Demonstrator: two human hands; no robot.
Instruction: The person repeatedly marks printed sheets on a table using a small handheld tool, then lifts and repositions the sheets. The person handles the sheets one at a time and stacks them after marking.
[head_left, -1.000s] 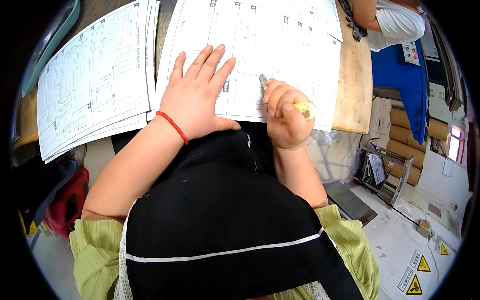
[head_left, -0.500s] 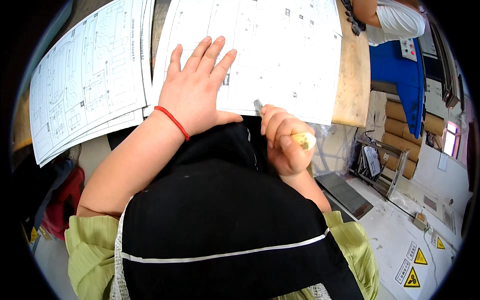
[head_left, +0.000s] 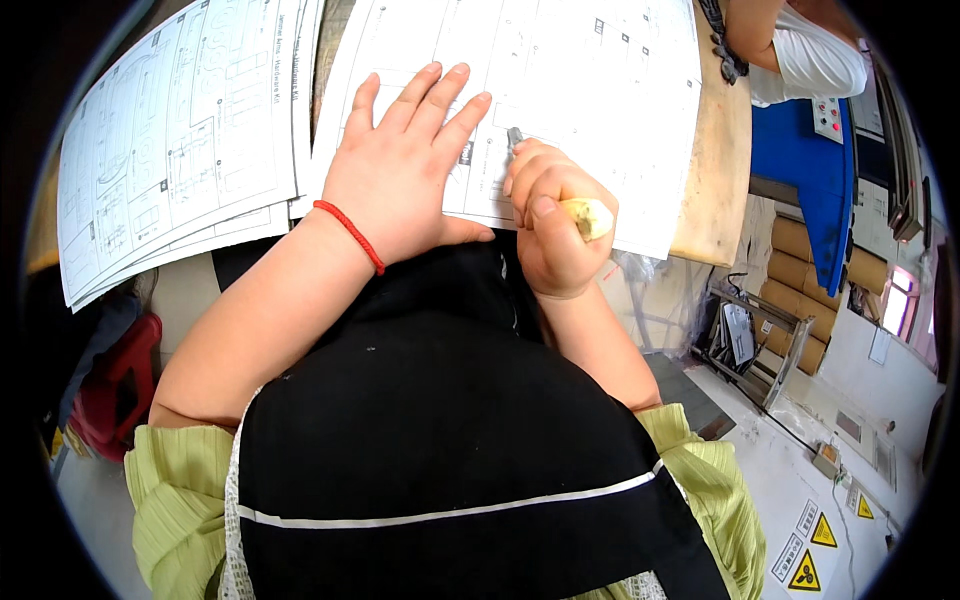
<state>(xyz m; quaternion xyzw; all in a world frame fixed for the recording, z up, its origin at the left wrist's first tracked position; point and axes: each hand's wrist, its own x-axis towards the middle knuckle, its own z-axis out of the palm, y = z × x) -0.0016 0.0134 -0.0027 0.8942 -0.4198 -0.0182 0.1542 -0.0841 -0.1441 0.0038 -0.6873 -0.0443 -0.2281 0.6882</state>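
Under the left hand (head_left: 400, 170) lies a large white printed drawing sheet (head_left: 560, 70), spread over a wooden table (head_left: 715, 190). That hand rests flat on the paper, palm down, with its fingers spread wide and pointing away from the person; it holds nothing. A thin red cord bracelet (head_left: 350, 235) circles its wrist, just behind the hand.

Just to the right of it, close but not touching, the right hand (head_left: 550, 225) is curled into a fist around a pen with a pale yellow barrel (head_left: 585, 215). The yellow end sticks out past the thumb toward the right, and the grey tip pokes out above the knuckles and meets the sheet near its lower edge. The fingers are wrapped tight about the barrel.

Left of the left hand, a second stack of printed drawing sheets (head_left: 170, 150) lies partly overlapped by the first sheet's edge. Beneath both forearms the person's black apron (head_left: 440, 430) and green sleeves (head_left: 180, 500) fill the lower view.

Far beyond the right hand, at the upper right corner, another person's arm in a white sleeve (head_left: 810, 60) leans at the table's end, beside a blue machine (head_left: 800, 170). Below and right of the right hand, yellow warning signs (head_left: 815, 550) show on a pale surface.
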